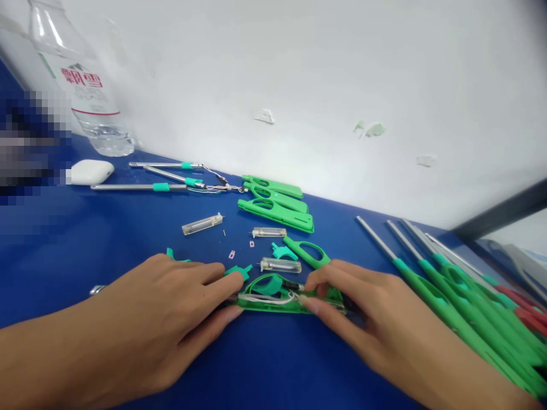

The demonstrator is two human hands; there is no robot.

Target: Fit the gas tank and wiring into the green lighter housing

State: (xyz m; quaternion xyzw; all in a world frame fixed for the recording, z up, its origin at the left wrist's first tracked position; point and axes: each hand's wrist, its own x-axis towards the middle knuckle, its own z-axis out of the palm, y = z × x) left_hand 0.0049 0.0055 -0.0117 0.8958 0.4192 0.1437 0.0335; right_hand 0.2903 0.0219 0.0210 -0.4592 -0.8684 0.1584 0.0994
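An open green lighter casing (269, 306) lies on the blue table, with white wires and a teal trigger showing inside it. My left hand (183, 313) is closed around the casing's left end, thumb below and fingers above. At its right side, my right hand (363, 307) pinches the casing, the thumb tip beside the wires. Just behind lie two clear fuel tanks (281, 265), (269, 232) and loose teal triggers (239, 271), (285, 251). Another green casing half (307, 252) is partly covered by my right fingers. Whatever sits under both hands is hidden.
Metal lighter tubes (123, 187) with wires, green casing halves (277, 213) and a third fuel tank (203, 224) lie farther back. Several assembled green lighters (453, 307) are at right. A water bottle (94, 108) and white earbud case (92, 171) stand left, near the wall (316, 74).
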